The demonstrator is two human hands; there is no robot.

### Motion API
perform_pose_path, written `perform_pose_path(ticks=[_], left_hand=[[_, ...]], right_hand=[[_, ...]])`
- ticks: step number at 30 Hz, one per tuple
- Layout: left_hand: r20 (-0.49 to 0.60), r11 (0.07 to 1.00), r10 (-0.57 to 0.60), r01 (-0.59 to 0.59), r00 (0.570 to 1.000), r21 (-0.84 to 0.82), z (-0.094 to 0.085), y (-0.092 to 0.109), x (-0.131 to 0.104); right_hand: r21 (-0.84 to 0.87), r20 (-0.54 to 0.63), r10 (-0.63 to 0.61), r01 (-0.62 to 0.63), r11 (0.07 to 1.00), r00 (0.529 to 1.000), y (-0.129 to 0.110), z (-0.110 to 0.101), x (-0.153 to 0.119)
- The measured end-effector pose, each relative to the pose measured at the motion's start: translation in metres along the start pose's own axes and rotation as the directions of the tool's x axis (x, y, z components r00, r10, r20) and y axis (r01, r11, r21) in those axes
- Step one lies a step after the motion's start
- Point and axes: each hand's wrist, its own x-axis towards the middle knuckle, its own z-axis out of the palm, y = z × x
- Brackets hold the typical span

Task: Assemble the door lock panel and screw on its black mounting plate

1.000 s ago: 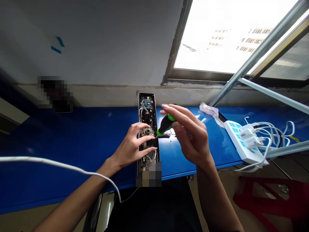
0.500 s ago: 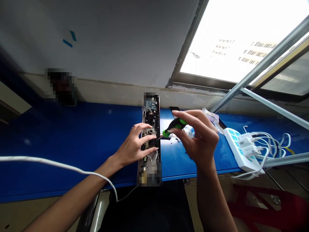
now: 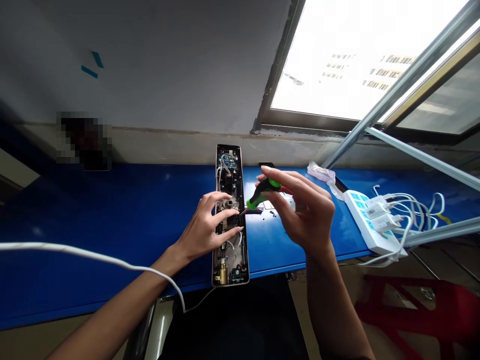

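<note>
A long, narrow smart door lock housing (image 3: 245, 260) lies open on the table, its inner side up. Inside are a circuit board (image 3: 228, 158), white wires and a brass-coloured cylinder (image 3: 223, 274). My left hand (image 3: 200, 225) rests across its middle from the left, fingers spread over the inner parts near a round metal piece (image 3: 229, 203). My right hand (image 3: 305, 210) pinches a green-and-black screwdriver (image 3: 255, 199) between thumb and fingers. The tool tilts down to the left, its tip inside the housing near my left fingertips. Exactly what the tip touches is too small to tell.
Small dark screws (image 3: 272, 214) lie on the blue table (image 3: 123, 215), right of the housing. Farther right are a plastic bag (image 3: 321, 172) and a white power strip (image 3: 369, 225) with plugged-in chargers. A white cable (image 3: 93, 253) crosses above my left forearm. A red stool (image 3: 423, 310) stands below.
The view has shifted slightly, so most things sit farther left. Both hands stay at the housing, the right still holding the screwdriver with its tip inside.
</note>
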Motion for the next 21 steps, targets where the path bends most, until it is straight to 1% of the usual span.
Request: perform_pose_path(ticks=[2, 3, 6, 7, 8, 10, 11, 12, 13, 15, 16, 17, 18, 20, 21], left_hand=[[-0.009, 1.0, -0.003, 0.003, 1.0, -0.001, 0.0011, 0.0006, 0.0005], [-0.013, 1.0, -0.006, 0.006, 1.0, 0.0, 0.0016, 0.0008, 0.0007], [-0.023, 1.0, -0.011, 0.011, 1.0, 0.007, 0.0026, 0.0013, 0.0012], [-0.023, 1.0, -0.011, 0.011, 1.0, 0.01, 0.0028, 0.0014, 0.0012], [-0.025, 1.0, -0.01, 0.01, 1.0, 0.012, 0.003, 0.0015, 0.0012], [-0.032, 1.0, -0.01, 0.011, 0.999, 0.015, 0.0032, 0.0018, 0.0009], [-0.033, 1.0, -0.012, 0.013, 0.999, 0.017, 0.0034, 0.0021, 0.0007], [-0.035, 1.0, -0.015, 0.016, 0.999, 0.018, 0.0036, 0.0024, 0.0005], [-0.036, 1.0, -0.018, 0.019, 0.999, 0.019, 0.0037, 0.0027, 0.0004], [-0.037, 0.999, -0.026, 0.027, 0.999, 0.019, 0.0041, 0.0034, 0.0006], [-0.035, 0.999, -0.03, 0.03, 0.999, 0.017, 0.0043, 0.0037, 0.0008], [-0.035, 0.999, -0.034, 0.034, 0.999, 0.016, 0.0045, 0.004, 0.0012], [-0.033, 0.999, -0.037, 0.037, 0.999, 0.017, 0.0048, 0.0043, 0.0015], [-0.033, 0.999, -0.041, 0.041, 0.999, 0.015, 0.0053, 0.005, 0.0023], [-0.032, 0.999, -0.042, 0.042, 0.999, 0.013, 0.0057, 0.0053, 0.0026]], right_hand=[[-0.098, -0.064, -0.032, 0.026, 0.995, 0.997, 0.0002, 0.0009, -0.0001], [-0.113, -0.054, -0.025, 0.019, 0.993, 0.998, 0.0002, 0.0014, -0.0001], [-0.001, 0.077, 0.028, -0.028, 1.0, 0.997, -0.0007, 0.0021, -0.0004], [0.024, 0.087, 0.026, -0.029, 0.999, 0.996, -0.0012, 0.0022, -0.0006], [0.017, 0.06, 0.013, -0.015, 1.0, 0.998, -0.0017, 0.0023, -0.001], [-0.073, -0.036, -0.022, 0.019, 0.997, 0.999, -0.0024, 0.0025, -0.002], [-0.113, -0.061, -0.024, 0.017, 0.993, 0.998, -0.0026, 0.0025, -0.0026], [-0.118, -0.052, -0.013, 0.007, 0.993, 0.999, -0.0027, 0.0025, -0.0033], [-0.087, -0.012, 0.009, -0.01, 0.996, 1.0, -0.0026, 0.0025, -0.0041], [0.011, 0.074, 0.046, -0.047, 0.999, 0.996, -0.0018, 0.0026, -0.0058], [0.038, 0.082, 0.048, -0.052, 0.998, 0.995, -0.001, 0.0029, -0.0066], [0.034, 0.055, 0.035, -0.037, 0.999, 0.998, -0.0001, 0.0033, -0.0074], [-0.006, 0.004, 0.014, -0.014, 1.0, 1.0, 0.0008, 0.0039, -0.0079], [-0.121, -0.087, -0.021, 0.01, 0.993, 0.996, 0.0021, 0.0048, -0.0086], [-0.146, -0.09, -0.02, 0.006, 0.989, 0.996, 0.0022, 0.0049, -0.0088]])
